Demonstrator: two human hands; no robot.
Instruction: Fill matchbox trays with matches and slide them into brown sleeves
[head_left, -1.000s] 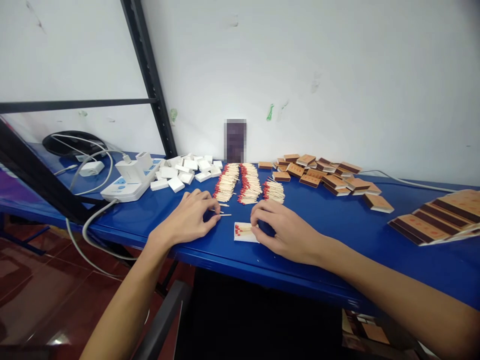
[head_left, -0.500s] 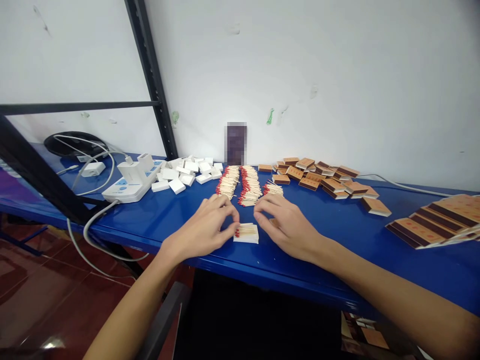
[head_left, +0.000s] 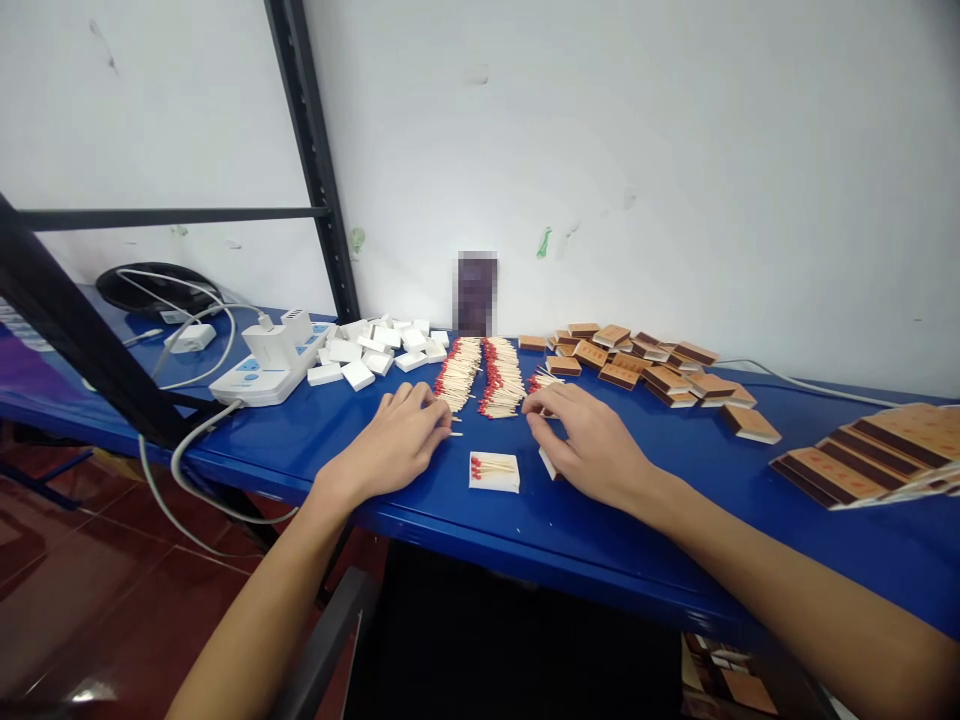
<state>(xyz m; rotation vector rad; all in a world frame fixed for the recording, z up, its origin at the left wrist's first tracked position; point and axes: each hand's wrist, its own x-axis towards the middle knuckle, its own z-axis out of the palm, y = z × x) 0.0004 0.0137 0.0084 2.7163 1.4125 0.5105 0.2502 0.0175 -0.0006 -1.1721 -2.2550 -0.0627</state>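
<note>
On the blue table, my left hand (head_left: 397, 435) has its fingers curled in beside the left row of matches (head_left: 459, 372). A matchstick (head_left: 456, 434) pokes out at its thumb and fingertips. A white matchbox tray (head_left: 504, 478) with a few red-headed matches (head_left: 491, 466) lying in it rests between my hands, touched by neither. My right hand (head_left: 589, 435) is closed, thumb toward index finger, in front of a small match pile (head_left: 546, 379). What it pinches, if anything, is hidden. Under that palm, a small box (head_left: 549, 463) is mostly covered.
Another row of matches (head_left: 501, 378) lies in the middle. White trays (head_left: 375, 345) are heaped back left, next to a power strip (head_left: 274, 370). Brown matchbox sleeves (head_left: 637, 360) pile up back right, with a larger stack (head_left: 877, 450) at far right. A black frame post (head_left: 319, 160) stands left.
My left hand has moved away from the tray, left and back to the match row. My right hand has shifted slightly right, and more of the tray shows.
</note>
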